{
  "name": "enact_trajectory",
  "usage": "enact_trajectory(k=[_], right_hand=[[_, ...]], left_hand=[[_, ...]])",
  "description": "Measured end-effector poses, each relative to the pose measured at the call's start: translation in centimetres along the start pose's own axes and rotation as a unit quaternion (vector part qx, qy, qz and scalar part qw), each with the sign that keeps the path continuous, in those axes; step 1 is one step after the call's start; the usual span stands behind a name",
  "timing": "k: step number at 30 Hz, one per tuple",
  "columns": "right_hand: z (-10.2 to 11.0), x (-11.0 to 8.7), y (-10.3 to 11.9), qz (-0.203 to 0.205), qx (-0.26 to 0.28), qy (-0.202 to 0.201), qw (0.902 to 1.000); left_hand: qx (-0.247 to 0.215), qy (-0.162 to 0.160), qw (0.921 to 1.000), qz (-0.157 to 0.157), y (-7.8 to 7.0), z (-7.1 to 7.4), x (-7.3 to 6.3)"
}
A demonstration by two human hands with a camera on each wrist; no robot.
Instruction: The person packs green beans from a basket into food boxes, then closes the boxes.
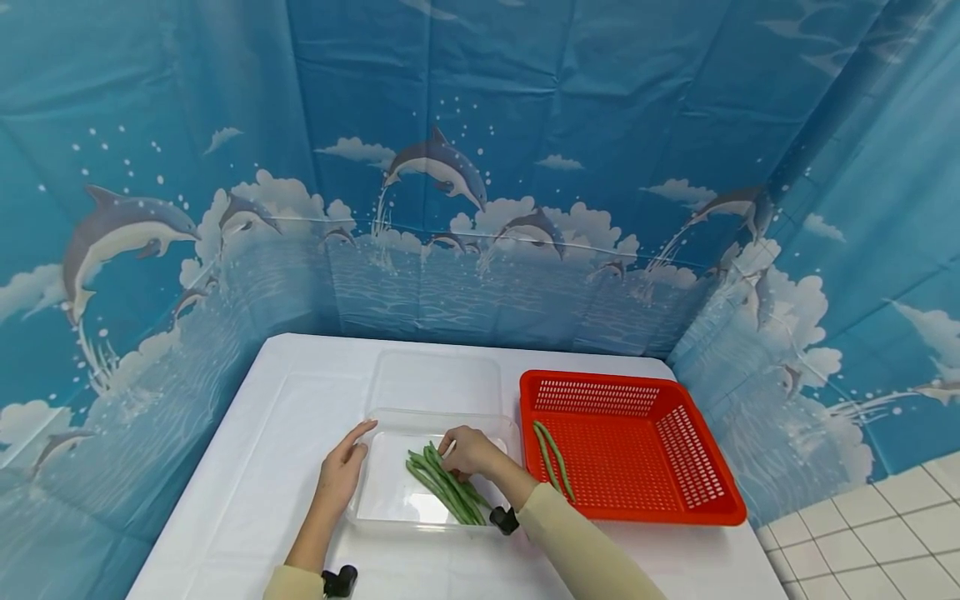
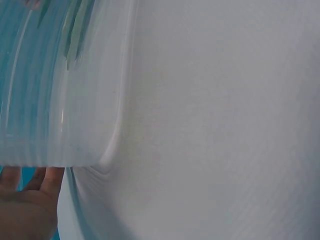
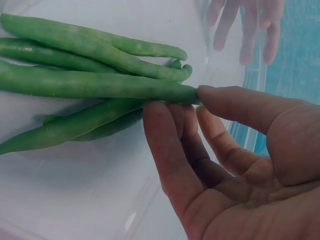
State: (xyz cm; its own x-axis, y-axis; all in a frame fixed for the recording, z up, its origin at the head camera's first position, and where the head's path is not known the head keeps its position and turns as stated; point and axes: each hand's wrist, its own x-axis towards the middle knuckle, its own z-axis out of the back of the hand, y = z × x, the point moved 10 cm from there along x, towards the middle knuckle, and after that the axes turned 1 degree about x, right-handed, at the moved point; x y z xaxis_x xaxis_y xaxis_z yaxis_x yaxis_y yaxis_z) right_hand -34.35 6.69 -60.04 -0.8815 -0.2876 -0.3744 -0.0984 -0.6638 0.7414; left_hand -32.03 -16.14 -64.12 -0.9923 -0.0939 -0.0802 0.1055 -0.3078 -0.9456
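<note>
Your right grip pinches one green bean inside the clear box, while your left grip (relaxed, not curled) is at its side.

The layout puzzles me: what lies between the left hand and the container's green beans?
The clear plastic container: its side wall and bare floor separate left hand from green beans in the head view.

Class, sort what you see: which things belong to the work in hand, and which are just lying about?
Likely part of the work:
Green beans, one pinched by the right hand
Clear container, left hand at its side
Red basket, holding two more beans

Apparently just lying about:
Flat clear panel, perhaps a lid
Dolphin-print curtain
White tiles
</note>
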Motion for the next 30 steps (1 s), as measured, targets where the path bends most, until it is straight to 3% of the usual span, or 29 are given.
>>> enact_trajectory(k=[10, 15, 23, 30], right_hand=[[0.3, -0.2, 0.0, 0.006, 0.025, 0.006, 0.9996], [1.5, -0.3, -0.2, -0.001, 0.044, -0.001, 0.9991], [5.9, -1.1, -0.5, -0.003, 0.109, -0.022, 0.9937], [11.6, -2.1, -2.0, -0.024, 0.143, -0.081, 0.9861]], left_hand=[[0.005, -0.001, 1.0000, 0.001, -0.1, -0.2, 0.0], [0.002, 0.001, 1.0000, 0.002, -0.1, 0.0, 0.0], [0.000, 0.000, 1.0000, -0.003, -0.2, 0.0, -0.1], [0.002, 0.000, 1.0000, -0.003, -0.3, 0.1, -0.2]])
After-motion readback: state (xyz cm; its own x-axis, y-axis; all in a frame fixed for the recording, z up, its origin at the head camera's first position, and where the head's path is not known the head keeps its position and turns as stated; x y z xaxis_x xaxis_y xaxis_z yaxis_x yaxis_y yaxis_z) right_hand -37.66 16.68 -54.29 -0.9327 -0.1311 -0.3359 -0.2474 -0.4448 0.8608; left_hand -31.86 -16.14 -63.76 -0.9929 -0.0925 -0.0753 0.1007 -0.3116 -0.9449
